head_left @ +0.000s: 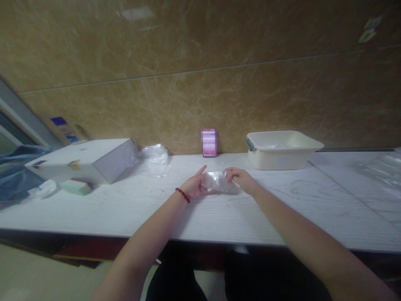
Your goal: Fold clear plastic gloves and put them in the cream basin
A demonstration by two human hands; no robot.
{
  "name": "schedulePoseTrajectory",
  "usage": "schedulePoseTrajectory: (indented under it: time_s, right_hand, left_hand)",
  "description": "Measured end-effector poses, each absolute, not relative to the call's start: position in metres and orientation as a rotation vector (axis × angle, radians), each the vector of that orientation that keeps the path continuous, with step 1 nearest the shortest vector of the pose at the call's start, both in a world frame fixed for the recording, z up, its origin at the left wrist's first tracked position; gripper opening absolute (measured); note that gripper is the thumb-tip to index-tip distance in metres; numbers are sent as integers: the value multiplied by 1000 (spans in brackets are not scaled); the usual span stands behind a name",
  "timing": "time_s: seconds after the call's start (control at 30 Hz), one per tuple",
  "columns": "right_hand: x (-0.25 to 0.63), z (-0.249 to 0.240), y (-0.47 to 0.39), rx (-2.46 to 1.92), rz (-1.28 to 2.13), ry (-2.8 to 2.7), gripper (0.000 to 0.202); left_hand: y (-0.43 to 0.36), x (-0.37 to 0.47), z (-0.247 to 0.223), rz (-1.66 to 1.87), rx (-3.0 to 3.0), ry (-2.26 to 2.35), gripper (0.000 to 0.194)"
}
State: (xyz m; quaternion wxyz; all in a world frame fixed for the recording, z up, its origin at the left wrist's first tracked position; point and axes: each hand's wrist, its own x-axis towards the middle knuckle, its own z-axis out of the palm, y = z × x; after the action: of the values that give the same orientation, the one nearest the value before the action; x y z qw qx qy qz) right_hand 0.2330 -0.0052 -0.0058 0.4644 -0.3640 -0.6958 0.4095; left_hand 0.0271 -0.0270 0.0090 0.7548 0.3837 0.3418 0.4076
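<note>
A clear, shiny plastic bag (217, 182) is held just over the middle of the white table (125, 213). My left hand (194, 185), with a red bead bracelet at the wrist, has hold of the bag's left end; its thumb points up and its other fingers are partly hidden behind the plastic. At the bag's upper right, my right hand (239, 177) pinches the film between bent fingers. Whether anything lies inside the bag cannot be made out.
A phone (209, 143) leans on the wall behind the bag. To the right stands a cream basin (278, 159). At left are a white box (103, 165), crumpled plastic (155, 156) and a pale green block (75, 187). More clear plastic (384, 171) lies far right.
</note>
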Motion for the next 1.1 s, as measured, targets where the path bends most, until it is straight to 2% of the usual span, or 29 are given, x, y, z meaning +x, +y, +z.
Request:
schedulePoseTrajectory:
  time_s: [0.1,0.27,0.37,0.4,0.57,0.7,0.83,1.1]
  right_hand:
    - [234,-5,-4,-914,985,-1748,20]
    - [233,-1,-6,-898,900,-1747,14]
    - [232,1,-8,-882,896,-1687,6]
    - [232,1,-8,-881,916,-1656,3]
    - [230,0,-4,-948,1027,-1402,29]
    - [230,1,-2,-1007,1080,-1182,21]
    - [229,2,-3,-1068,1233,-1202,11]
    - [223,-1,-9,-1095,1450,-1232,14]
  left_hand:
    - [-28,27,10,901,901,718,56]
    - [-25,28,7,902,962,740,34]
    - [-24,28,6,921,991,777,29]
    - [-24,28,6,931,1007,779,29]
    - [-24,26,8,1030,1078,722,40]
    - [-23,26,10,1100,1075,715,43]
    - [-22,26,12,1167,1070,734,43]
    - [-23,23,15,1182,1047,652,45]
